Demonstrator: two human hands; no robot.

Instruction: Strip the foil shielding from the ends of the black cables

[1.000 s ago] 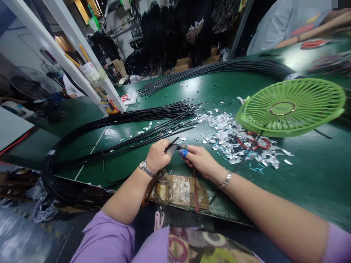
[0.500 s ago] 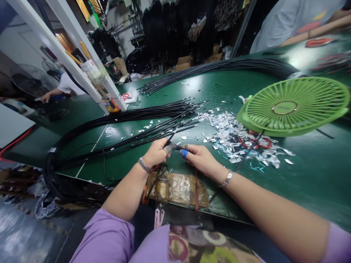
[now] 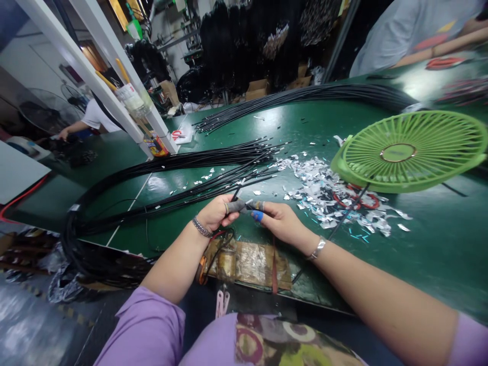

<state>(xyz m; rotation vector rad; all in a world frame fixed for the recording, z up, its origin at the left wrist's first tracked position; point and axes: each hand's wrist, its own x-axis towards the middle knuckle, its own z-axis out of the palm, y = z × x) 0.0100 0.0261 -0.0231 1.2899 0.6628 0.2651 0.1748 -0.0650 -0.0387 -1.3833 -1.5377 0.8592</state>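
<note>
Close together above the near edge of the green table, both hands are closed at their fingertips. My left hand (image 3: 219,213) grips a thin black cable (image 3: 237,193), whose pale tip sticks up past the fingers. My right hand (image 3: 280,222) pinches at the same spot, with a blue covering on the thumb and grey wrapping on the index finger. A small pale end shows between the two hands; the fingers hide much of it. Beyond them lies a bundle of black cables (image 3: 206,157) with bare, light tips. Under the hands is a tape-covered board (image 3: 253,262) with a brown strap.
A green fan (image 3: 415,152) stands at the right, over a heap of silver foil scraps (image 3: 316,188) and red-handled scissors (image 3: 368,200). Another cable bundle (image 3: 305,96) curves along the back. White posts (image 3: 114,76) rise at left. Co-workers sit at far left and far right.
My left hand has turned and spread slightly away from the right, its index finger now pointing at the right fingertips. The cable's pale tip shows above it. The right hand has barely moved.
</note>
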